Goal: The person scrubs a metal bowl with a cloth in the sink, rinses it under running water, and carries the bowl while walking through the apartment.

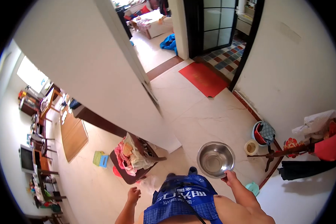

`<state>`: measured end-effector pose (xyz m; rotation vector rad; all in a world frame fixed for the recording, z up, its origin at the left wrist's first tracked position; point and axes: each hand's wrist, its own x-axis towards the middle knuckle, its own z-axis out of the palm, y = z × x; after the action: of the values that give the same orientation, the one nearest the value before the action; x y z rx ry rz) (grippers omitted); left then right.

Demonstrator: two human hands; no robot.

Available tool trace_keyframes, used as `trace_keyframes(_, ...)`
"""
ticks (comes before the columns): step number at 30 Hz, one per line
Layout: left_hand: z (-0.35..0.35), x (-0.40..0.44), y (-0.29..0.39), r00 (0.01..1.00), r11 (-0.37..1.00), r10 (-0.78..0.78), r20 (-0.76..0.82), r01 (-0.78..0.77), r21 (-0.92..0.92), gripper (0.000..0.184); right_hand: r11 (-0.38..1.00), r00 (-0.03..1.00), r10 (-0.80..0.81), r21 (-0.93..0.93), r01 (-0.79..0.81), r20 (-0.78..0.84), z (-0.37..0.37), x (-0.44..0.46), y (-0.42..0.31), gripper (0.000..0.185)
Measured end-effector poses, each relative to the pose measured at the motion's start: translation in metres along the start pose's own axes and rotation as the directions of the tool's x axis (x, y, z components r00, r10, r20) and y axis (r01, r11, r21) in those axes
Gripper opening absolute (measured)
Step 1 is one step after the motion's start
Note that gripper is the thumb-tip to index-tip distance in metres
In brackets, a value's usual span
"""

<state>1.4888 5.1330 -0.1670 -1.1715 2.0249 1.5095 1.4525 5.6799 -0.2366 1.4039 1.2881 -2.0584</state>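
Observation:
My right hand (230,177) grips the rim of a shiny stainless steel basin (203,158), which hangs above the tiled floor in front of me. Nothing shows inside the basin except its bare metal bottom. My left hand (133,194) is held out at my left side with its fingers loosely bent and a little apart, holding nothing. Nearest to it stands a dark wooden chair (131,178) with pink and pale cloths (127,155) heaped on its seat. A blue apron (186,194) with white lettering covers my front.
A red doormat (203,79) lies before a dark-framed glass door (218,28). On the right are a wooden rack (287,151), a light blue tub (255,130) and a turquoise basin (252,188). A wall (100,71) juts out ahead; a green-and-blue stool (100,159) stands left.

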Motion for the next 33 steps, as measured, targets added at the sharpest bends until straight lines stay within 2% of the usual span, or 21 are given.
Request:
trace_keyframes(1,-0.009,-0.004,-0.03,1.0,1.0,-0.017,-0.017,0.017,-0.016,0.037,1.0,1.0,0.01,-0.025,-0.009,0.01,0.0,0.005,0.0,0.017)
trace_keyframes(3,-0.03,-0.006,-0.091,0.957,0.965,-0.257,0.137,0.247,0.087,0.034,0.997,1.0,0.026,-0.073,-0.026,-0.001,0.003,0.013,-0.003,0.023)
trace_keyframes(4,-0.026,-0.027,-0.083,0.955,0.963,-0.268,0.124,0.261,0.065,0.034,0.995,0.999,0.033,-0.098,-0.032,0.011,0.005,0.015,-0.006,0.023)
trace_keyframes(5,-0.021,-0.05,-0.074,0.95,0.933,-0.301,0.082,0.275,0.233,0.033,0.991,1.0,0.029,-0.128,-0.03,-0.007,0.007,0.017,-0.009,0.023)
trace_keyframes(8,-0.021,-0.07,-0.094,0.944,0.896,-0.32,0.076,0.276,0.347,0.03,0.981,0.999,0.027,-0.192,-0.032,-0.025,0.011,0.024,-0.013,0.024)
trace_keyframes(11,-0.015,-0.063,-0.121,0.954,0.935,-0.286,0.087,0.258,0.245,0.031,0.965,1.0,0.008,-0.263,-0.016,-0.03,0.022,0.024,-0.02,0.022)
trace_keyframes(12,-0.019,-0.045,-0.151,0.974,0.949,-0.117,0.192,0.053,0.31,0.032,0.952,0.999,-0.003,-0.305,-0.007,-0.034,0.028,0.021,-0.021,0.02)
trace_keyframes(14,-0.017,-0.029,-0.164,0.949,0.922,0.058,0.311,-0.17,0.347,0.033,0.945,0.999,-0.029,-0.325,0.023,-0.013,0.043,0.003,-0.027,0.021)
trace_keyframes(15,-0.009,-0.031,-0.148,0.974,0.987,-0.045,0.221,0.009,0.161,0.033,0.94,0.999,-0.043,-0.339,0.042,0.005,0.05,-0.005,-0.029,0.022)
trace_keyframes(16,-0.003,-0.035,-0.128,0.973,0.983,-0.169,0.157,0.178,-0.042,0.033,0.942,0.999,-0.054,-0.332,0.05,-0.002,0.055,-0.008,-0.028,0.022)
trace_keyframes(17,0.002,-0.045,-0.107,0.979,0.976,-0.168,0.114,0.181,-0.119,0.032,0.929,0.998,-0.063,-0.365,0.065,0.018,0.059,-0.008,-0.026,0.022)
trace_keyframes(18,0.001,-0.042,-0.108,0.979,0.979,-0.159,0.127,0.174,-0.111,0.032,0.915,0.997,-0.07,-0.395,0.079,0.036,0.063,-0.011,-0.024,0.021)
trace_keyframes(20,-0.004,-0.03,-0.115,0.977,0.956,-0.147,0.158,0.181,-0.231,0.032,0.924,0.997,-0.063,-0.376,0.071,0.032,0.071,-0.018,-0.019,0.021)
trace_keyframes(21,-0.012,-0.018,-0.137,0.979,0.995,0.045,0.197,-0.026,-0.101,0.031,0.919,0.996,-0.074,-0.384,0.09,0.055,0.077,-0.026,-0.016,0.02)
trace_keyframes(22,-0.019,-0.01,-0.15,0.945,0.97,0.236,0.228,-0.245,0.011,0.03,0.913,0.993,-0.086,-0.393,0.11,0.078,0.084,-0.034,-0.014,0.019)
trace_keyframes(24,-0.029,0.0,-0.167,0.96,0.975,-0.112,0.255,0.156,-0.161,0.026,0.92,0.989,-0.118,-0.365,0.143,0.089,0.093,-0.057,-0.01,0.019)
trace_keyframes(25,-0.029,-0.006,-0.17,0.98,0.971,-0.129,0.152,0.155,-0.181,0.02,0.905,0.985,-0.13,-0.393,0.163,0.11,0.099,-0.066,-0.011,0.02)
trace_keyframes(26,-0.037,-0.008,-0.181,0.978,0.973,-0.127,0.163,0.155,-0.173,0.02,0.888,0.982,-0.135,-0.423,0.178,0.13,0.101,-0.075,-0.01,0.021)
trace_keyframes(27,-0.046,-0.008,-0.193,0.983,1.0,0.001,0.184,-0.006,0.022,0.018,0.876,0.977,-0.151,-0.437,0.203,0.152,0.102,-0.079,-0.007,0.022)
trace_keyframes(30,-0.059,-0.042,-0.161,0.985,0.98,-0.115,0.126,0.091,0.179,0.012,0.869,0.956,-0.179,-0.418,0.264,0.231,0.113,-0.108,-0.006,0.023)
trace_keyframes(33,-0.073,-0.038,-0.188,0.98,0.977,-0.065,0.19,0.023,0.213,0.01,0.873,0.96,-0.153,-0.422,0.243,0.235,0.123,-0.12,-0.003,0.024)
